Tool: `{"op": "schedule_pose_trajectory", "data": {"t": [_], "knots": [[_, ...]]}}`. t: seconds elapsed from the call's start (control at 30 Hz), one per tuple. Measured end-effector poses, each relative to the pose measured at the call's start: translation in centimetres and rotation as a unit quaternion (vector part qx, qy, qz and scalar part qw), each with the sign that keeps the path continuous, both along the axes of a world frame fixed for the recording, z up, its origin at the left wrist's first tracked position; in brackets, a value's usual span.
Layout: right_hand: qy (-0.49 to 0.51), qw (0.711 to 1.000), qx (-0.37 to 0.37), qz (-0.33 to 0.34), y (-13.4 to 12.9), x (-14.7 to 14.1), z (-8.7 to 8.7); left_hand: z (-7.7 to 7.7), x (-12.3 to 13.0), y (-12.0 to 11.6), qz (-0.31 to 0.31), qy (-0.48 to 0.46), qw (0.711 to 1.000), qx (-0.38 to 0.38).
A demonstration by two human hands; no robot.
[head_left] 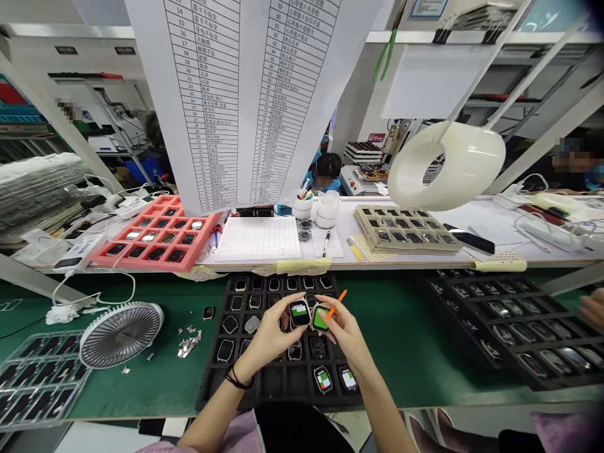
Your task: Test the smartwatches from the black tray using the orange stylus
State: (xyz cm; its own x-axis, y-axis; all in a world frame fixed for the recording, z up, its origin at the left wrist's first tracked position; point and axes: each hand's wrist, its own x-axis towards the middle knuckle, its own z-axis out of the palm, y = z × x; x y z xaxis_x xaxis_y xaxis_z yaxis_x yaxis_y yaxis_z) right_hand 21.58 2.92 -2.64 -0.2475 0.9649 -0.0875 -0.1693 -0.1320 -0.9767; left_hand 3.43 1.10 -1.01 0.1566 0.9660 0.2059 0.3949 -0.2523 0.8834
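My left hand [277, 324] grips a smartwatch case [299, 313] by its sides, its lit screen partly green and white. Close beside it, my right hand [343, 326] holds a second smartwatch case [321, 319] with a green screen, the thumb lying on the glass. A thin orange stick [336, 304] also sticks out from between the right fingers. Both hands are above a black foam tray [214, 371] of watch cases in square pockets. In its front row, two watches [323, 379] have lit screens. Some pockets under my hands are hidden.
Left on the green bench stand a grey fan [121, 335], metallic scraps [189, 345] and a clear tray [78, 380]. More black trays [514, 371] lie at right, near another person's hand [592, 309]. The shelf carries a red tray [201, 248]; a printed sheet [236, 94] hangs ahead.
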Motion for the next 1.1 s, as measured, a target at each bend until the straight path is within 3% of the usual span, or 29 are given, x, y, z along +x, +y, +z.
{"op": "schedule_pose_trajectory", "data": {"t": [0.33,0.53,0.73,0.87,0.97,1.1], "knots": [[-0.004,1.0,-0.007,-0.015,-0.2,0.1,-0.2,0.1,-0.1,-0.3,0.002,-0.019,0.999,-0.029],[-0.015,1.0,-0.009,-0.023,-0.3,0.0,0.2,0.4,0.0,-0.2,-0.016,0.0,1.0,0.009],[-0.12,0.99,0.069,-0.023,-0.9,-0.4,0.7,1.1,1.0,0.2,-0.112,0.136,0.977,0.118],[-0.18,0.977,0.113,-0.021,-1.6,-0.6,1.2,0.6,1.8,0.4,-0.091,0.237,0.957,0.142],[-0.148,0.984,0.098,-0.01,-1.7,-0.5,1.5,0.4,1.8,0.4,-0.063,0.215,0.961,0.162],[-0.017,0.998,0.045,0.029,-1.2,0.0,2.0,0.7,1.4,0.2,-0.039,0.127,0.975,0.18]]}}
